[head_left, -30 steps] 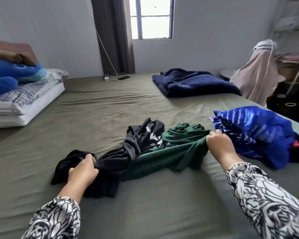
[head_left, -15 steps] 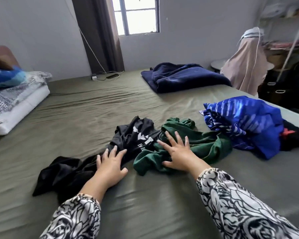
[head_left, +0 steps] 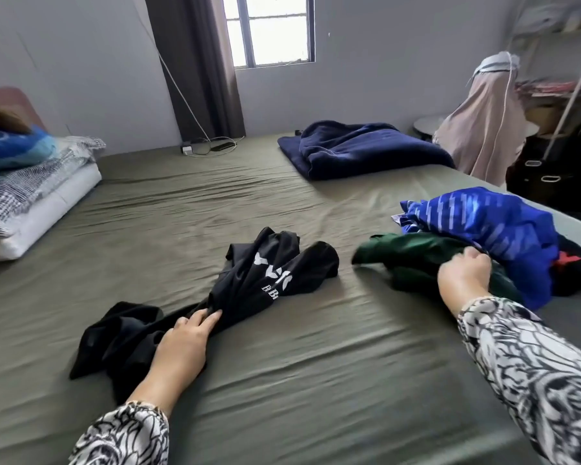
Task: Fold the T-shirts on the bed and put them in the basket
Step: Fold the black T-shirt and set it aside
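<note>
Left hand lies flat-fingered on the crumpled black printed T-shirt; right hand clutches the bunched dark-green T-shirt (beside the blue striped one).

I see open sheet down the middle of the bed, from the near edge to the far edge under the window. The black T-shirt sprawls left of centre near the front, with a bare strip between it and the green T-shirt. The right edge is crowded: the green one lies against the blue T-shirt. A navy blanket blocks the far right corner, and stacked bedding lines the left edge.
</note>
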